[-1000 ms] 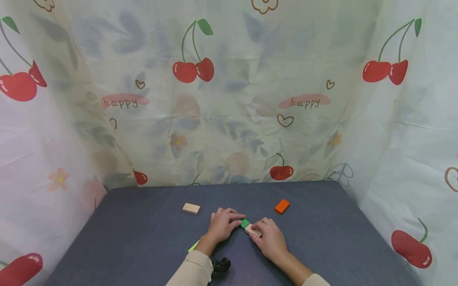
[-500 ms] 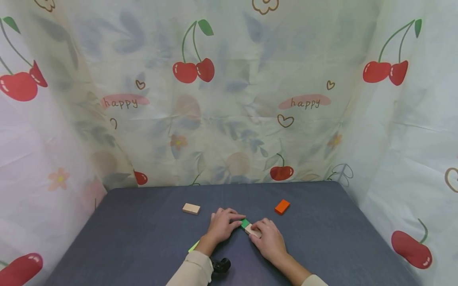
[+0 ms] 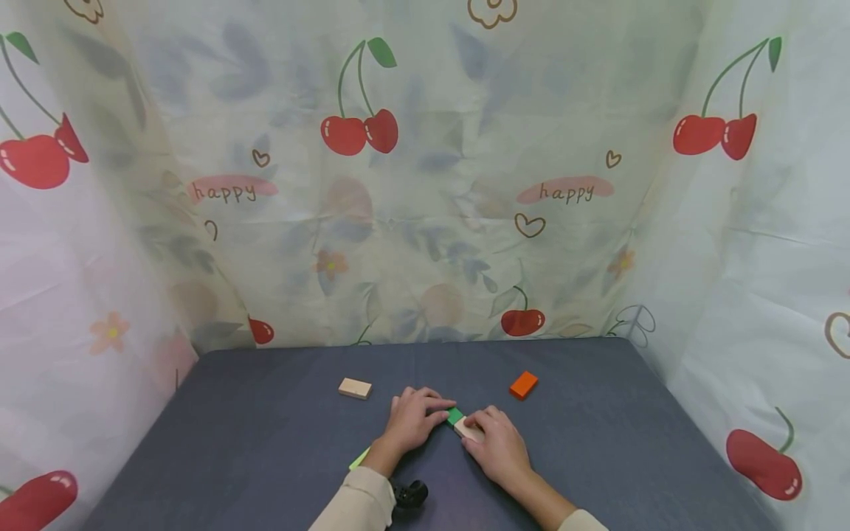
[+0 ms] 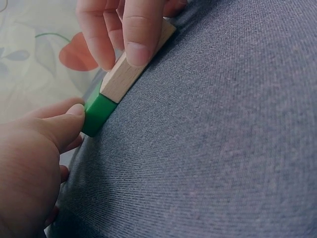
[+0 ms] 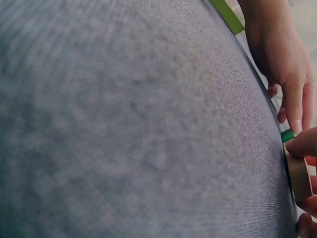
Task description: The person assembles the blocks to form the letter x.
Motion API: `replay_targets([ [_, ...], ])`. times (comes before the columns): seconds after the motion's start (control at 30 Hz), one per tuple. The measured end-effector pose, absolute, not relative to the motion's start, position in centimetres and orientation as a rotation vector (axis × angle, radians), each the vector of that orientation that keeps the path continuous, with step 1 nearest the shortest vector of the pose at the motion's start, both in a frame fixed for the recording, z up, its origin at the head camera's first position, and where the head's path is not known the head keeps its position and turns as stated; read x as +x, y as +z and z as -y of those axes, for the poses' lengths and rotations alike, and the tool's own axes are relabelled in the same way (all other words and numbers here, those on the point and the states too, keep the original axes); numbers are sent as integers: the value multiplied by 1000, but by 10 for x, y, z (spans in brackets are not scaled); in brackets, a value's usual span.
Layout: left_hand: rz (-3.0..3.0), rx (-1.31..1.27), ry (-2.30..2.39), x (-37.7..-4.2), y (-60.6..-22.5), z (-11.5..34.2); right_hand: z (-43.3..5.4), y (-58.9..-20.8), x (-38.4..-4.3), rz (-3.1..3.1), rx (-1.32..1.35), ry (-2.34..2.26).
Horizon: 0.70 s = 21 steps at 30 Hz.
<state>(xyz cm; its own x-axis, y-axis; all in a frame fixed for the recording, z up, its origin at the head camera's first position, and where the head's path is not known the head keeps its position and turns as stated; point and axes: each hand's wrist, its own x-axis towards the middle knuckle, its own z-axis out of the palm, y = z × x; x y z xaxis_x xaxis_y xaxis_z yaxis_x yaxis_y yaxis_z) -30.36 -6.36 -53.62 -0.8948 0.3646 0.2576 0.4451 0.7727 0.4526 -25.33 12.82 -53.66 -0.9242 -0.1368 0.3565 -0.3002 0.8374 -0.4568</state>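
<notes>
A green block [image 3: 455, 415] and a plain wooden block [image 3: 468, 428] lie end to end on the dark cloth, near the middle of the head view. My left hand [image 3: 413, 417] pinches the green block's far end between thumb and fingers. On the wooden block, my right hand [image 3: 499, 445] has its thumb along one side and fingers along the other. The left wrist view shows the end of the wooden block [image 4: 121, 77] right against the green block [image 4: 99, 113]. Fingers hide part of the wooden block in each view.
Another plain wooden block [image 3: 355, 388] lies at the back left, an orange block [image 3: 524, 385] at the back right. A yellow-green block [image 3: 359, 458] shows partly behind the left wrist. A black device [image 3: 410, 493] is at the left sleeve. Patterned curtain [image 3: 425, 221] surrounds the table.
</notes>
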Motion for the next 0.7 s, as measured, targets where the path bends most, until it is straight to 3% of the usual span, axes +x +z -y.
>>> replay_targets([
  [0.7, 2817, -647, -758, -303, -536, 64, -129, -534, -258, 2793, 386, 749],
])
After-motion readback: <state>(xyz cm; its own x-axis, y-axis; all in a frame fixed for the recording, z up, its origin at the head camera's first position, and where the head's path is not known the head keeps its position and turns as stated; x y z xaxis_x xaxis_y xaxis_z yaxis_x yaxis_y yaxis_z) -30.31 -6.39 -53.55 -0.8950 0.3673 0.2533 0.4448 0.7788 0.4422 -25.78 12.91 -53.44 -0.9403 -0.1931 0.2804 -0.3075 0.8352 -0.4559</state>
